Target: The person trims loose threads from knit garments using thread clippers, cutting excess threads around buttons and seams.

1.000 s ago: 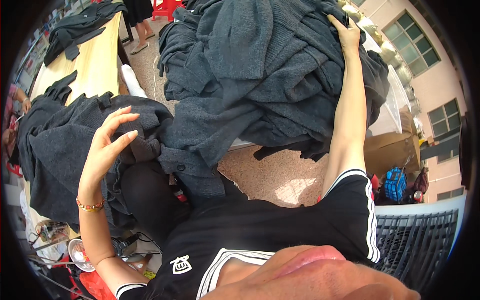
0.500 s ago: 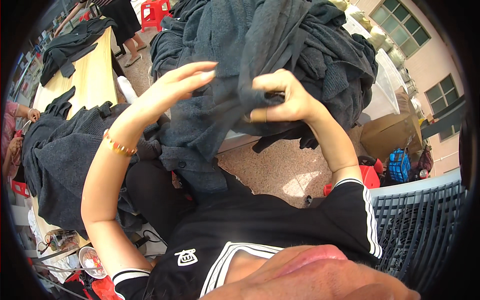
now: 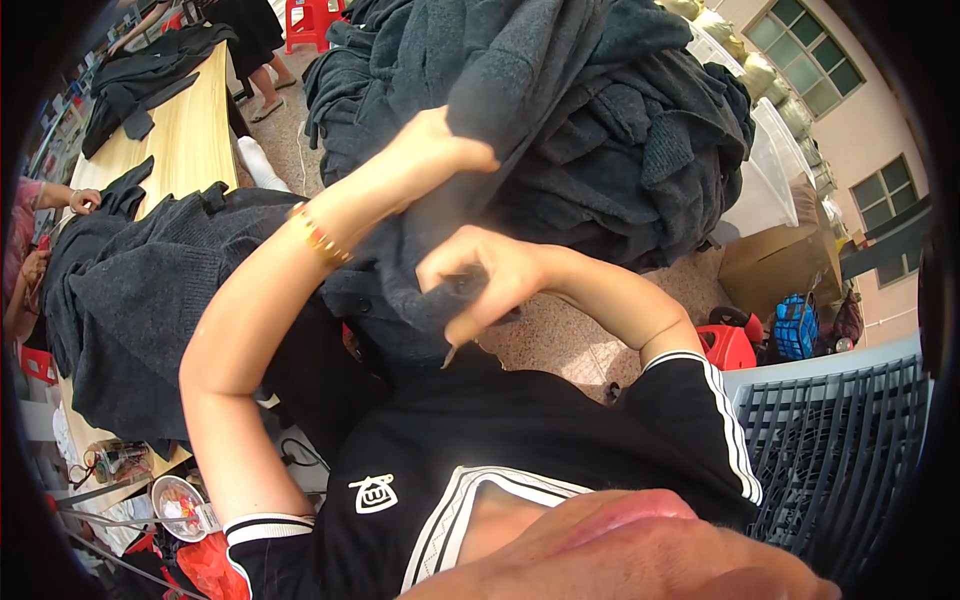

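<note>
1 dark garment (image 3: 425, 305) bunched in right hand (image 3: 492, 275); left hand (image 3: 432, 150) fingers mostly hidden, grip unclear.

the sweater (image 3: 515, 105) is dark charcoal grey, and the heap of clothes (image 3: 650, 160) is the same deep grey, with ribbed patches. the shirt (image 3: 560, 420) is black, with white stripes on its collar and sleeve edges and a white emblem (image 3: 374, 493). the bracelet (image 3: 320, 237) is red and gold. the table (image 3: 195, 140) is pale yellow with wood grain, the floor (image 3: 555, 335) speckled pinkish tan, the box (image 3: 780, 265) brown, the stool (image 3: 305, 25) red, the checked bag (image 3: 795, 328) bright blue
</note>
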Tool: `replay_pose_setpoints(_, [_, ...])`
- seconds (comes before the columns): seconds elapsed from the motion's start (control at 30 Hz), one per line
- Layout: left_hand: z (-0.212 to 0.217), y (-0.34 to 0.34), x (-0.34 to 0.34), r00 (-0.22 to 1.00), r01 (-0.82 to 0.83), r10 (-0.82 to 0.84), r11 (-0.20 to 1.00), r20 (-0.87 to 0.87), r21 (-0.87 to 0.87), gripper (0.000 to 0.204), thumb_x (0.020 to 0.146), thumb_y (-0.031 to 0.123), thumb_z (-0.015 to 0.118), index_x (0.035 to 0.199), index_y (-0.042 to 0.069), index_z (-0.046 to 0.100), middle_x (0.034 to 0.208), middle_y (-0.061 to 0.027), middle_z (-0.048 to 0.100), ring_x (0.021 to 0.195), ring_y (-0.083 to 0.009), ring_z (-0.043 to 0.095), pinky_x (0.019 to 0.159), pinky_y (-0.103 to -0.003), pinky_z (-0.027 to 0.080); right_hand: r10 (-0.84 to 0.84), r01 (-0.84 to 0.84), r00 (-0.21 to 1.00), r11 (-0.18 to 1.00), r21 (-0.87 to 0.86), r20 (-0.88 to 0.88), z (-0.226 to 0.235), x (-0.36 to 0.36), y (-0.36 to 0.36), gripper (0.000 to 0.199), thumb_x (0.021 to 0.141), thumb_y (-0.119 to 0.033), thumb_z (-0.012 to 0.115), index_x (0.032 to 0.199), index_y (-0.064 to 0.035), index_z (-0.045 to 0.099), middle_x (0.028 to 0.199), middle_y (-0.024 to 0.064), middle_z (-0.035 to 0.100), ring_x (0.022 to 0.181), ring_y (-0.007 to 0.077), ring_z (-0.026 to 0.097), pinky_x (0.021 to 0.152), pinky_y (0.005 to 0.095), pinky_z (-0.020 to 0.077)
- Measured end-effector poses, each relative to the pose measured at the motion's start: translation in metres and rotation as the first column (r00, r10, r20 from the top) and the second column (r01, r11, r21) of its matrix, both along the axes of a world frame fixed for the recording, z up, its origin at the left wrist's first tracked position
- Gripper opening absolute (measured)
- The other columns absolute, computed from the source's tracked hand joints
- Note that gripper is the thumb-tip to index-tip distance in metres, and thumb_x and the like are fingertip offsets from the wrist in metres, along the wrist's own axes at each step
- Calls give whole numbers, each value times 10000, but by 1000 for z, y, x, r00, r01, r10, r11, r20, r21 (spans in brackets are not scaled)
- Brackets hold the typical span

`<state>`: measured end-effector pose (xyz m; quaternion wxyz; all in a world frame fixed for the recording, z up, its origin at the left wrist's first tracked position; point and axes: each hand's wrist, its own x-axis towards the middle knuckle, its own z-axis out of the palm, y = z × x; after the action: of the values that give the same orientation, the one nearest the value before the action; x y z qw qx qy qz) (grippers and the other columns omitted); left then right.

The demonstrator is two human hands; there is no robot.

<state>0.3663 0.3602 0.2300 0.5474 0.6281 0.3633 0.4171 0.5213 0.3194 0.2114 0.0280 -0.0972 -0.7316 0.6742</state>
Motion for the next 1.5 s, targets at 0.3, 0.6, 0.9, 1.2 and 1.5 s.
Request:
replay_pose_setpoints(0.3, [34,-153,-109,949,-203,193,979,-247,-16,561,665,83,768,1172,-46,564,1084,-54,629,980,-121,557,908,-277,434,-493,706,633,683,185,-597,60,65,41,291,814,-206,694,1006,9,657,828,74,672,482,38,499,407,147,352])
replay_pose_setpoints(0.6, [-52,-314,-268,605,-754,788,612,-110,239,765,574,17,787,1272,-70,486,1253,-137,562,1165,-230,529,1036,-359,368,-480,891,273,-201,407,-834,10,82,162,477,781,-4,674,1242,-95,591,1012,33,623,831,124,615,743,247,496])
replay_pose_setpoints(0.9, [-84,-327,-333,361,-847,928,286,90,447,504,778,12,615,1267,-55,516,1269,-132,562,1198,-229,517,1049,-357,365,-490,521,574,-400,754,-656,8,38,134,210,738,-122,696,933,-197,706,1064,24,581,895,249,649,749,346,523])
replay_pose_setpoints(1.2, [4,-182,-230,-58,-459,974,170,-220,872,534,853,288,692,1254,-27,535,1168,-170,610,1082,-233,581,904,-308,462,-417,466,859,399,790,-296,72,14,108,138,633,-14,673,747,6,599,855,38,519,786,138,514,682,266,411])
replay_pose_setpoints(1.5, [11,-97,-81,928,-266,298,950,-224,163,383,882,171,642,1174,-63,558,1039,-139,644,991,-185,586,877,-301,458,-391,379,912,685,622,-126,112,-41,74,75,739,-80,686,765,-12,668,634,-25,565,520,50,489,496,197,380])
